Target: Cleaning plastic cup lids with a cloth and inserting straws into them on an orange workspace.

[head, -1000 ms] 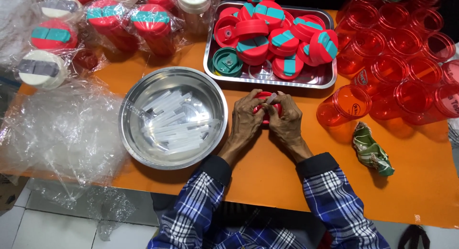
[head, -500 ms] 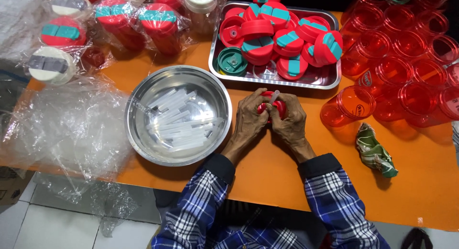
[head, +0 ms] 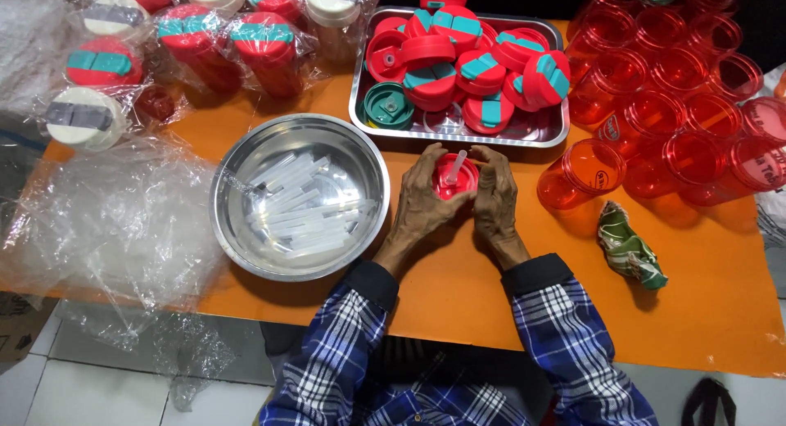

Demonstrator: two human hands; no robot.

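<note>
My left hand (head: 423, 201) and my right hand (head: 494, 197) together hold a round red lid (head: 455, 179) just above the orange table (head: 458, 287). A short clear straw piece (head: 455, 167) stands up from the lid's middle between my fingers. To the left sits a steel bowl (head: 246, 254) with several clear straw pieces (head: 299, 209) in it. Behind my hands a steel tray (head: 540, 135) carries a heap of red lids with teal flaps (head: 458, 54) and one green lid (head: 388, 105).
Several clear red cups (head: 679, 90) are clustered at the right. A crumpled green wrapper (head: 626, 247) lies near them. Wrapped finished cups (head: 192, 45) stand at the back left. Loose clear plastic sheeting (head: 98, 229) covers the left table edge.
My hands have turned the red lid so its inner side faces up, and a clear straw piece now sticks out of it. The view has shifted slightly.
</note>
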